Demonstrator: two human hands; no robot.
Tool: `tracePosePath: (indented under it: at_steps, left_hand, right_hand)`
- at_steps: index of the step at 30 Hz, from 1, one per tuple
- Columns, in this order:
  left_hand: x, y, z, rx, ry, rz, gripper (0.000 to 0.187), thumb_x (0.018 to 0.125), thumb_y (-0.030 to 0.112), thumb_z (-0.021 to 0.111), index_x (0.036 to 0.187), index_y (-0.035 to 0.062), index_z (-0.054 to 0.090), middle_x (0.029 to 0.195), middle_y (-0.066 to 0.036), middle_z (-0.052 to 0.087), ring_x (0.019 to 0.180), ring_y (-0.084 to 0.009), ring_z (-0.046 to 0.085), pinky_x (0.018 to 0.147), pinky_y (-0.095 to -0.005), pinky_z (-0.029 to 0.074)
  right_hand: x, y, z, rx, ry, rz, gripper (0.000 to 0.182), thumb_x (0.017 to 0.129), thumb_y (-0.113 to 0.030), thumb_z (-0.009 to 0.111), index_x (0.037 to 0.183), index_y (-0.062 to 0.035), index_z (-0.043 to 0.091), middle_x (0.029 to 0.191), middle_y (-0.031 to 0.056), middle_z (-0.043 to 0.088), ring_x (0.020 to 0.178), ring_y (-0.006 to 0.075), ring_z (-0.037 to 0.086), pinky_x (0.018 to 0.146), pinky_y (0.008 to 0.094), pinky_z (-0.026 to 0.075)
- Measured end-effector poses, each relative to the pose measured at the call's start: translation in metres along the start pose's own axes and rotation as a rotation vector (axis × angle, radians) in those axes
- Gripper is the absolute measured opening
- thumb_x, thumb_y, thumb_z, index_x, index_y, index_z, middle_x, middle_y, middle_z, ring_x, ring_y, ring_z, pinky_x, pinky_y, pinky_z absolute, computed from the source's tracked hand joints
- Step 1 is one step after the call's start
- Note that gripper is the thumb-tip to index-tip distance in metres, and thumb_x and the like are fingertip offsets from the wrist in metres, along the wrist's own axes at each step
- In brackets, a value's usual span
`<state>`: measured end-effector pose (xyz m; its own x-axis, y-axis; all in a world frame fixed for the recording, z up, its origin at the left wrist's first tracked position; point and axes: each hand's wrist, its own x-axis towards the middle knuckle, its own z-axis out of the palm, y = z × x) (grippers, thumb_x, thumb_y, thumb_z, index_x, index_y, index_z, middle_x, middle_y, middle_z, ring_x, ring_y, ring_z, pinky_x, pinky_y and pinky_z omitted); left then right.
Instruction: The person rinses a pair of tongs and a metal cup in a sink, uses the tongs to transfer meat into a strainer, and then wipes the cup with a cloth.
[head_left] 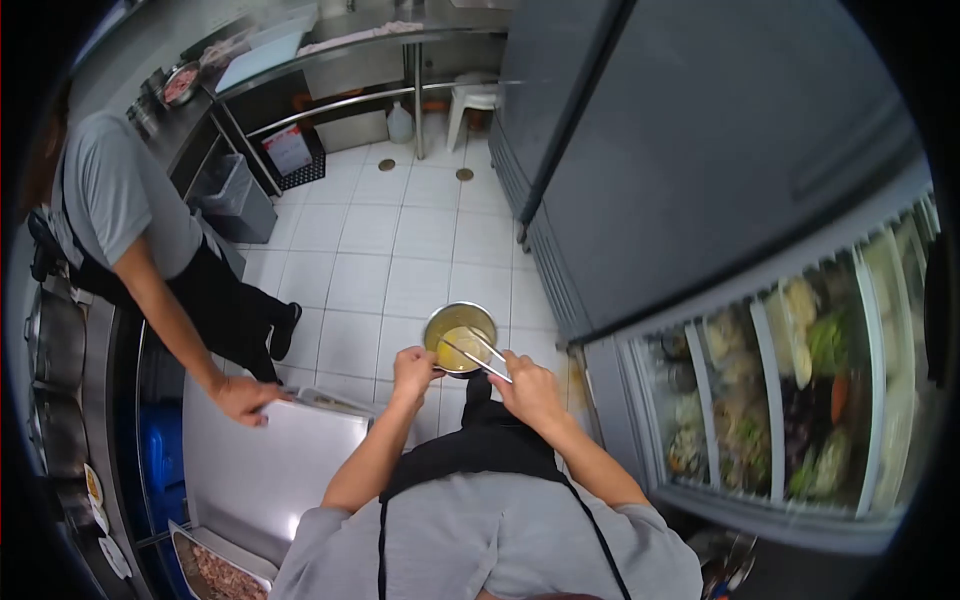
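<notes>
A round metal pot (460, 307) with yellowish contents is held in front of my body, above the tiled floor. My left hand (413, 374) is closed at the pot's left rim, its fingers pinching the edge. Metal tongs (492, 372) are gripped in my right hand (530, 392), and their tips reach down into the pot over the yellow contents. Whether the tips hold anything is too small to tell.
At the left stands a co-worker (150, 220), one hand over a steel surface (270, 460). On the right are tall grey fridge doors (720, 130) and a glass-fronted case of vegetables (780, 380). A grey bin (240, 205) stands at the back left.
</notes>
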<state>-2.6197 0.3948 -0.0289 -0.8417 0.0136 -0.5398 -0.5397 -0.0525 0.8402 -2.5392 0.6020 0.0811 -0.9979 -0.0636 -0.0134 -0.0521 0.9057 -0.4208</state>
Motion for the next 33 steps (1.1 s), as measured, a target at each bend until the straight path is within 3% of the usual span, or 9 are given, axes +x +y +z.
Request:
tracePosePath:
  at_steps: [7, 12, 17, 22, 27, 30, 33]
  left_hand:
    - [0.087, 0.149, -0.028, -0.268, 0.275, 0.142, 0.010, 0.084, 0.005, 0.059, 0.080, -0.0039, 0.058, 0.080, -0.014, 0.065, 0.071, -0.0221, 0.068, 0.069, -0.0340, 0.061]
    - [0.180, 0.198, -0.068, -0.283, 0.430, 0.224, 0.010, 0.086, 0.006, 0.058, 0.083, -0.0030, 0.058, 0.081, -0.015, 0.066, 0.072, -0.0217, 0.069, 0.070, -0.0337, 0.061]
    - [0.310, 0.242, -0.086, -0.301, 0.377, 0.160, 0.010, 0.084, 0.005, 0.058, 0.080, -0.0036, 0.058, 0.076, -0.013, 0.065, 0.067, -0.0208, 0.067, 0.066, -0.0322, 0.060]
    - [0.441, 0.346, -0.065, -0.166, 0.188, 0.230, 0.013, 0.084, 0.005, 0.059, 0.075, -0.0026, 0.058, 0.073, -0.010, 0.062, 0.066, -0.0186, 0.066, 0.067, -0.0321, 0.060]
    - [0.544, 0.460, -0.039, -0.102, 0.088, 0.295, 0.015, 0.083, 0.003, 0.061, 0.070, 0.0012, 0.054, 0.069, -0.006, 0.059, 0.067, -0.0168, 0.065, 0.065, -0.0316, 0.059]
    - [0.598, 0.510, -0.036, -0.085, 0.052, 0.318, 0.016, 0.083, 0.002, 0.061, 0.069, 0.0017, 0.054, 0.069, -0.006, 0.059, 0.064, -0.0154, 0.064, 0.064, -0.0314, 0.059]
    - [0.662, 0.545, -0.041, -0.062, 0.067, 0.355, 0.016, 0.083, 0.002, 0.062, 0.069, 0.0016, 0.055, 0.069, -0.006, 0.059, 0.062, -0.0146, 0.063, 0.063, -0.0306, 0.059]
  right_hand:
    - [0.230, -0.014, -0.042, 0.030, -0.047, -0.379, 0.047, 0.091, -0.029, 0.064, 0.121, 0.0058, 0.055, 0.087, 0.0220, 0.064, 0.075, 0.0385, 0.067, 0.065, 0.0455, 0.055]
    - [0.367, -0.041, -0.035, 0.013, -0.180, -0.511, 0.042, 0.091, -0.025, 0.062, 0.117, 0.0064, 0.053, 0.087, 0.0228, 0.063, 0.075, 0.0402, 0.067, 0.065, 0.0470, 0.055]
    - [0.480, -0.038, -0.013, 0.070, -0.174, -0.428, 0.044, 0.090, -0.022, 0.062, 0.123, 0.0057, 0.052, 0.090, 0.0246, 0.063, 0.075, 0.0420, 0.066, 0.068, 0.0490, 0.054]
    - [0.587, -0.022, -0.037, 0.053, -0.033, -0.246, 0.050, 0.087, -0.020, 0.062, 0.129, 0.0049, 0.053, 0.094, 0.0232, 0.064, 0.078, 0.0407, 0.065, 0.070, 0.0472, 0.053]
    - [0.706, -0.016, -0.064, 0.317, 0.158, -0.084, 0.047, 0.082, -0.014, 0.059, 0.123, 0.0089, 0.057, 0.091, 0.0240, 0.065, 0.075, 0.0361, 0.065, 0.071, 0.0413, 0.052]
    - [0.774, -0.016, -0.065, 0.359, 0.212, -0.092, 0.045, 0.082, -0.013, 0.059, 0.122, 0.0082, 0.057, 0.089, 0.0238, 0.065, 0.073, 0.0349, 0.064, 0.069, 0.0396, 0.051]
    - [0.856, -0.007, -0.053, 0.393, 0.188, -0.157, 0.049, 0.084, -0.019, 0.062, 0.126, 0.0053, 0.056, 0.085, 0.0222, 0.064, 0.073, 0.0384, 0.064, 0.068, 0.0452, 0.051]
